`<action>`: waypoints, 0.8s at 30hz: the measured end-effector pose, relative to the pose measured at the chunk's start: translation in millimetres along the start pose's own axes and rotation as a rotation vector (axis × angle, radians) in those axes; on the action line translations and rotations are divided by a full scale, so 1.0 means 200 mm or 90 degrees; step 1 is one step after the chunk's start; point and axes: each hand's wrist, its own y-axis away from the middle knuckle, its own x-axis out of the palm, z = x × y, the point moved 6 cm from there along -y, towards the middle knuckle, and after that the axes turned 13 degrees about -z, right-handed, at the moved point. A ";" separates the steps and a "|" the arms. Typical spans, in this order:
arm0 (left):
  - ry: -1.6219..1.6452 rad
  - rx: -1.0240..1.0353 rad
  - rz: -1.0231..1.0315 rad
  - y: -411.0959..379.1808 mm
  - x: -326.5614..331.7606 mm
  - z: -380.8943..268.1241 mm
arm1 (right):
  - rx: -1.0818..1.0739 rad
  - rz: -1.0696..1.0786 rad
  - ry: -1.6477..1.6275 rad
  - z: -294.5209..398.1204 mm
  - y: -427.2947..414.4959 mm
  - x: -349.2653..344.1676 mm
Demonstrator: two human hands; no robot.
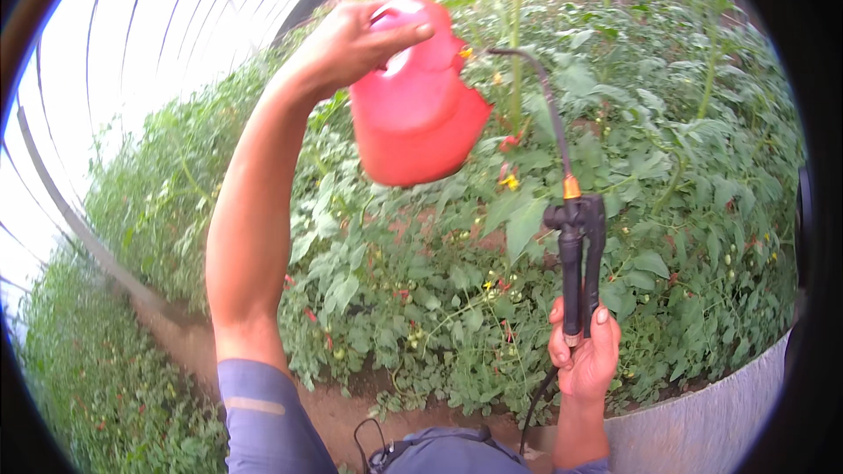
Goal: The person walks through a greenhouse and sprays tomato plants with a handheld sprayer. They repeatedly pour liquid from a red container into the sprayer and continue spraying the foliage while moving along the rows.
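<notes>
My left hand, raised at the upper middle, grips a red plastic jug by its handle. The jug's right side is cut away in a ragged edge. A yellow flower shows at that edge. Lower right, my right hand is closed around the bottom of a black trigger-sprayer handle held upright. From its orange collar a thin dark spray lance rises and bends left, its tip pointing at the flower and jug. Whether spray comes out cannot be seen. A black hose runs down from the handle.
Dense tomato plants with small green fruit, yellow flowers and red ties surround me. A tall stem stands beside the lance. A dirt path runs at left, a low pale wall at lower right. Ribbed greenhouse film arches overhead.
</notes>
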 end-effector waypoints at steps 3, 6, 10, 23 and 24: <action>-0.015 0.011 -0.007 0.00 0.03 -0.01 | 0.020 -0.003 -0.067 -0.03 0.01 -0.03; 0.145 -0.030 0.039 0.07 0.02 -0.10 | 0.064 0.048 -0.086 -0.05 0.05 -0.04; 0.149 -0.002 0.018 0.16 -0.03 -0.05 | 0.048 0.081 -0.064 -0.07 0.09 -0.03; 0.069 -0.330 -0.131 1.39 -0.85 0.12 | 0.271 0.208 -0.142 -0.56 0.41 0.08; 0.073 -0.339 -0.126 1.52 -0.83 0.26 | 0.277 0.191 -0.107 -0.64 0.44 0.06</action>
